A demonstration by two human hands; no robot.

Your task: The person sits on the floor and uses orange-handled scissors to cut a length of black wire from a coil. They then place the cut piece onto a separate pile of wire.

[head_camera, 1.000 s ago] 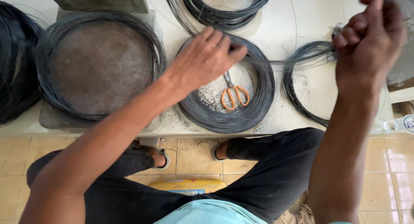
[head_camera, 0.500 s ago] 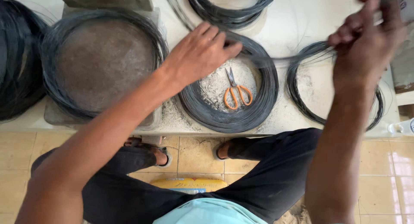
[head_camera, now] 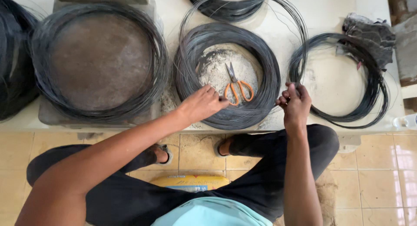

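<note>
On the pale worktop [head_camera: 330, 8] we record orange-handled scissors [head_camera: 236, 86] lying in a patch of whitish dust. To the far left we note a wide wire coil [head_camera: 56, 95] around a brown round slab [head_camera: 100, 61], and a black bundle [head_camera: 13, 69] at the frame edge. Another coil [head_camera: 226, 6] sits at the top edge. A crumpled grey rag [head_camera: 369, 34] lies at the right. Below, we see beige floor tiles [head_camera: 378, 187] and a yellow sack [head_camera: 191, 181].

I see dark grey wire coils [head_camera: 226, 74] on a white table [head_camera: 334, 8], orange-handled scissors [head_camera: 236, 84] over pale dust, black trousers [head_camera: 260, 182], beige floor tiles [head_camera: 382, 174] and a yellow sack [head_camera: 191, 181].
</note>
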